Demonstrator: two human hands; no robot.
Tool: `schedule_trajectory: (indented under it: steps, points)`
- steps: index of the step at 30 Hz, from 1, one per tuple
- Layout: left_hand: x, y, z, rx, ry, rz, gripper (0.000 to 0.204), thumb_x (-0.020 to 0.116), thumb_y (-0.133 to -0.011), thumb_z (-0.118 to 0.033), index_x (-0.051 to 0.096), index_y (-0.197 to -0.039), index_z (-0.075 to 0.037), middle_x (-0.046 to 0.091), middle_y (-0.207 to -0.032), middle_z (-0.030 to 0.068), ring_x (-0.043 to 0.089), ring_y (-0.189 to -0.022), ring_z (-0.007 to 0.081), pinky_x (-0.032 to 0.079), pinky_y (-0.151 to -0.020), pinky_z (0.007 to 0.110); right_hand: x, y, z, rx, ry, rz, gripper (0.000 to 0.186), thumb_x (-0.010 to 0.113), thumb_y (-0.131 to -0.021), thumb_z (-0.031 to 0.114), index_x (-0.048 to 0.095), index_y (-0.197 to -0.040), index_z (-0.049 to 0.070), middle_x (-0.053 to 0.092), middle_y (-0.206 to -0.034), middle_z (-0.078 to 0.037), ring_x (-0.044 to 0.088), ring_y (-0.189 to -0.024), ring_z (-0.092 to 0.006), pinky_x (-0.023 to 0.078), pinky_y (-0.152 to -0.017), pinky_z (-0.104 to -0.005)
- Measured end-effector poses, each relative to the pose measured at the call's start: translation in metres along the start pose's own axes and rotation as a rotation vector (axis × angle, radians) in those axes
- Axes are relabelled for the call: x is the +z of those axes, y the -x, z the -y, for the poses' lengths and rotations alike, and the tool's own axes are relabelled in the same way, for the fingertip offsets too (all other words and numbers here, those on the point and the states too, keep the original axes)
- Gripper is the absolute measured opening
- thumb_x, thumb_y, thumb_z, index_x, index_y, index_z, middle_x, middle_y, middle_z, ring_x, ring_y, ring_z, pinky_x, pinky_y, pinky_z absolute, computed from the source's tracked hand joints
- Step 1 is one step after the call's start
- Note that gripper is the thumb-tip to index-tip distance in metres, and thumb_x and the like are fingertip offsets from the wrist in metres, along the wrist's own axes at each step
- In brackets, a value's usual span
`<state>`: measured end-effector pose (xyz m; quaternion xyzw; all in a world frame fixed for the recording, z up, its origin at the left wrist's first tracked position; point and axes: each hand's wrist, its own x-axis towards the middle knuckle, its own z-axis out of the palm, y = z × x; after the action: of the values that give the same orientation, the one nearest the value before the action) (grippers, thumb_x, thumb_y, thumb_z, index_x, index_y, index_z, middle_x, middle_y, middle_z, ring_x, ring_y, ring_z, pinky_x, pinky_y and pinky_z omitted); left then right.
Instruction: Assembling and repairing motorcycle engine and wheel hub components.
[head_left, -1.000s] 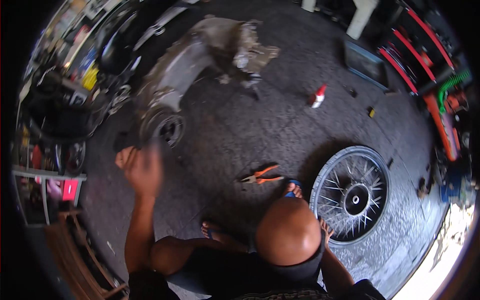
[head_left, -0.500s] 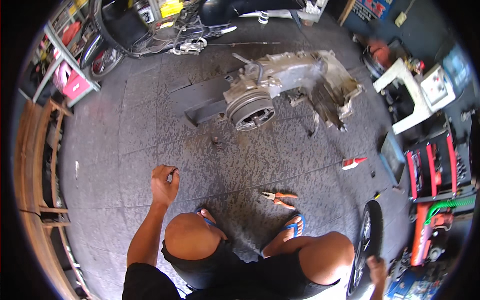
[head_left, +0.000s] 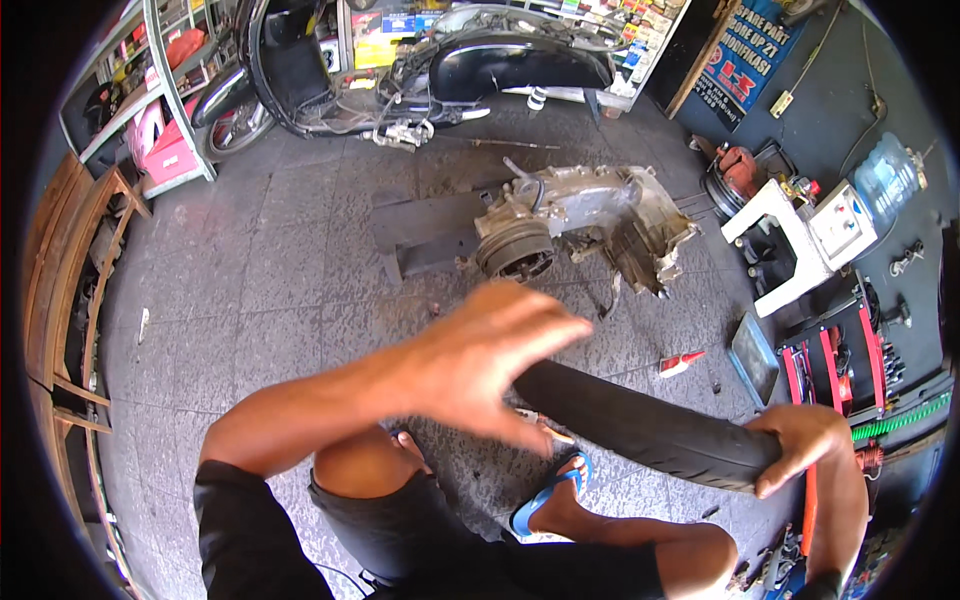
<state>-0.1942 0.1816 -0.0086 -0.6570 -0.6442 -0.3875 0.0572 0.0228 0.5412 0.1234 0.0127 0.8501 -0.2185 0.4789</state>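
A black-tyred motorcycle wheel (head_left: 650,425) is held up in front of my knees, seen mostly along its tread. My right hand (head_left: 805,440) grips the tyre at its right end, fingers wrapped over the rubber. At the other end my left hand (head_left: 490,360) is open, thumb and fingers spread around the tyre's edge; whether it touches the rubber I cannot tell. Orange-handled pliers (head_left: 550,430) lie on the floor, mostly hidden behind the wheel and my left hand. Farther off rests a scooter engine casing (head_left: 590,205) with a round drum at its near end.
A red-and-white tube (head_left: 680,364) and a blue tray (head_left: 753,358) lie on the right. Beyond them stands a white stool (head_left: 785,245) beside a red tool rack (head_left: 835,350). A wooden bench (head_left: 75,290) lines the left; a partly stripped motorcycle (head_left: 500,70) stands at the back.
My right hand has raised the wheel from beside my right knee to in front of me. My left hand has moved right, from closed fingers to spread ones at the tyre. The view has tilted up.
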Motion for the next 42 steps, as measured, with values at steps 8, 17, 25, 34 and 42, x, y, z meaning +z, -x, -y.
schedule_trajectory:
  steps: [8, 17, 25, 34, 42]
  points:
    - [-0.005, 0.014, -0.021, -0.338, -0.231, 0.034, 0.073, 0.089, -0.066, -0.031, 0.056, -0.126, -0.004, 0.068, -0.105, 0.0167, 0.070, -0.093, 0.0339, 0.058, -0.081, 0.042, -0.064, -0.139, 0.096, -0.165, -0.048, -0.051, 0.075, 0.086, -0.067, 0.052, 0.065, -0.115, -0.003, 0.071, -0.091, -0.011, 0.064, -0.080, -0.0182, 0.053, -0.072, -0.0357]
    - [0.001, 0.002, 0.004, -0.617, -0.284, -0.059, 0.073, 0.089, -0.069, -0.029, 0.057, -0.126, 0.003, 0.068, -0.113, 0.0233, 0.069, -0.102, 0.0349, 0.054, -0.089, 0.041, -0.001, -0.228, 0.052, -0.777, -0.919, -1.592, 0.032, 0.071, -0.088, 0.022, 0.067, -0.110, -0.001, 0.068, -0.100, -0.012, 0.061, -0.091, -0.0183, 0.049, -0.084, -0.0324]
    - [0.016, -0.034, -0.007, -0.670, -0.352, -0.028, 0.065, 0.086, -0.074, -0.028, 0.058, -0.124, 0.004, 0.071, -0.107, 0.0218, 0.071, -0.098, 0.0313, 0.054, -0.086, 0.039, 0.106, -0.388, 0.043, -0.081, -2.253, -1.096, 0.075, 0.064, -0.088, 0.059, 0.043, -0.136, 0.005, 0.047, -0.135, -0.014, 0.051, -0.115, -0.0315, 0.042, -0.092, -0.0570]
    - [0.031, -0.028, 0.009, -0.815, -0.453, -0.247, 0.071, 0.089, -0.070, -0.030, 0.061, -0.124, 0.007, 0.071, -0.106, 0.0259, 0.071, -0.097, 0.0322, 0.054, -0.086, 0.040, 0.146, -0.437, 0.032, -0.481, -2.484, -0.474, 0.096, 0.068, -0.083, 0.064, 0.017, -0.155, 0.024, 0.037, -0.146, -0.014, 0.033, -0.131, -0.0456, 0.034, -0.098, -0.0716]
    - [0.021, -0.021, 0.028, -0.858, -0.512, -0.298, 0.063, 0.086, -0.076, -0.024, 0.062, -0.121, 0.012, 0.072, -0.101, 0.0207, 0.068, -0.089, 0.0224, 0.053, -0.084, 0.034, 0.128, -0.429, 0.036, -0.528, -1.978, -0.654, 0.107, 0.080, -0.084, 0.027, 0.006, -0.160, 0.018, 0.039, -0.153, -0.014, 0.046, -0.131, -0.0298, 0.042, -0.092, -0.0618]
